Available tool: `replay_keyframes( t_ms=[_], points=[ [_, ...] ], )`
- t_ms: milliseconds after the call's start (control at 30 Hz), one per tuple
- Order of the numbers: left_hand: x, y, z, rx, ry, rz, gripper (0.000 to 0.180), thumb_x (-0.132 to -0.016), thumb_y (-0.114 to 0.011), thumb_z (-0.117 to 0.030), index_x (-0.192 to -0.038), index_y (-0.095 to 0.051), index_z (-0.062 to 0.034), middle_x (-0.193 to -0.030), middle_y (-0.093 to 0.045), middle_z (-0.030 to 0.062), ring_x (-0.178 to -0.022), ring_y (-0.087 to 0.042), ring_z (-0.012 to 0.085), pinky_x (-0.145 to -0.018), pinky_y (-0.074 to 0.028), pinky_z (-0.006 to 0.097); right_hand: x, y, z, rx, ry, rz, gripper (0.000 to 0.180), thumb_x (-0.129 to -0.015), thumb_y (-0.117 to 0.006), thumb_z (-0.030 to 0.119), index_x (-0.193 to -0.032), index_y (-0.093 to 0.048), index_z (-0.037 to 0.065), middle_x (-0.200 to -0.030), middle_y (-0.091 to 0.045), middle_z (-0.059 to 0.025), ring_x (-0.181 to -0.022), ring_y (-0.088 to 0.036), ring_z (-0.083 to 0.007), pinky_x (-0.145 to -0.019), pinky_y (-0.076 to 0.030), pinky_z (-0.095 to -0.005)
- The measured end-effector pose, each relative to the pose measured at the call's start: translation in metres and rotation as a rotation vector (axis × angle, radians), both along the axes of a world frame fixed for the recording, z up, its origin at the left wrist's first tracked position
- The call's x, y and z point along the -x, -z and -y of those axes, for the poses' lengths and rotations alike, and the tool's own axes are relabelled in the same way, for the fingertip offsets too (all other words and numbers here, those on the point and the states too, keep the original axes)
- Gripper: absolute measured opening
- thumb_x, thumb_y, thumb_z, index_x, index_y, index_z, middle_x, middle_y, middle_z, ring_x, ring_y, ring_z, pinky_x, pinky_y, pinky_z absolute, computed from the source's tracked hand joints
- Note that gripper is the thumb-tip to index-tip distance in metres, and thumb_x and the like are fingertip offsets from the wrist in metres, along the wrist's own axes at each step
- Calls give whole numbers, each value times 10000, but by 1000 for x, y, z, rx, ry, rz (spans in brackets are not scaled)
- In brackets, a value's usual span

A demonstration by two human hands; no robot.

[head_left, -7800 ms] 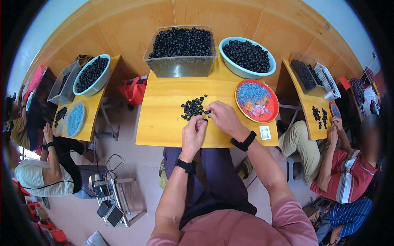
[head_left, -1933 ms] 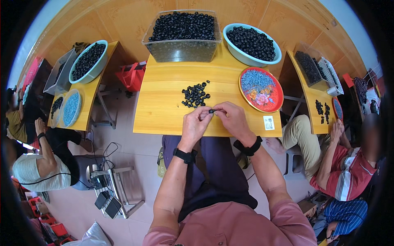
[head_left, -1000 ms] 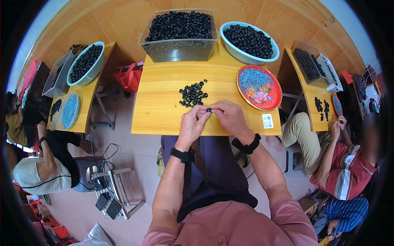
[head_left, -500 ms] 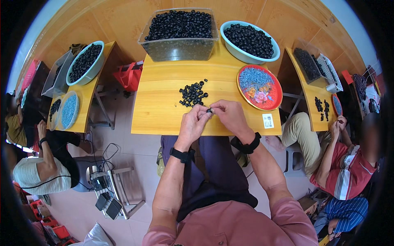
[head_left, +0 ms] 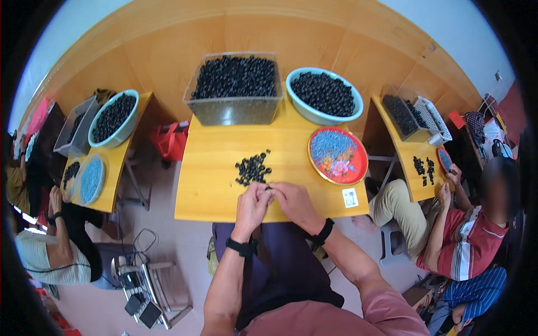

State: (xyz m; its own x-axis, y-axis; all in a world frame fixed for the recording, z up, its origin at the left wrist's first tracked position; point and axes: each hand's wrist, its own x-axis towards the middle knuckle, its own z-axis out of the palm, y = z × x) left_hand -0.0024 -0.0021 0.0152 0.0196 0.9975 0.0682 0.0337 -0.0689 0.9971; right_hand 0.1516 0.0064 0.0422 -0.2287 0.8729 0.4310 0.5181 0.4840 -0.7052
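Observation:
Over the near edge of the table, my left hand (head_left: 252, 207) and my right hand (head_left: 295, 205) meet, fingertips closed around a small black plastic part (head_left: 268, 189). The fingers cover most of that part. Just beyond them lies a loose pile of similar black parts (head_left: 253, 169). To the right of the pile, a round red tray (head_left: 360, 168) with a flower print holds many small blue-grey pieces (head_left: 332, 144), too fine to make out, perhaps metal.
A clear plastic bin (head_left: 235, 115) and a light blue basin (head_left: 320, 117), both full of black parts, stand at the table's back. A white label (head_left: 350, 197) lies at the front right. People sit at side tables, left and right. A metal stool (head_left: 154, 291) stands at lower left.
The view has tilted upward, so the table and containers appear lower in the picture. My hands stay together at the table's near edge, fingertips still around the small black part.

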Motion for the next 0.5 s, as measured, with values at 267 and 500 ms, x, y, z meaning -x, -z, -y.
replay_keyframes(
  t_ms=[267,500],
  points=[
    [1,-16,5,-144,27,-235,291,-913,-711,-63,-1173,-584,-28,-681,-625,93,-597,-596,163,-595,-488,315,-2,-11,-15,325,59,-139,165,-865,-709,108,-968,-669,-14,-825,-724,-109,-754,-702,-142,-689,-549,-293],
    [0,-11,8,-213,-35,-217,224,-892,-737,-57,-1098,-653,-25,-651,-548,58,-579,-508,118,-584,-468,285,-5,-9,-15,462,-59,-222,179,-851,-715,152,-914,-643,1,-812,-727,-124,-775,-724,-194,-704,-562,-330]
  ],
)
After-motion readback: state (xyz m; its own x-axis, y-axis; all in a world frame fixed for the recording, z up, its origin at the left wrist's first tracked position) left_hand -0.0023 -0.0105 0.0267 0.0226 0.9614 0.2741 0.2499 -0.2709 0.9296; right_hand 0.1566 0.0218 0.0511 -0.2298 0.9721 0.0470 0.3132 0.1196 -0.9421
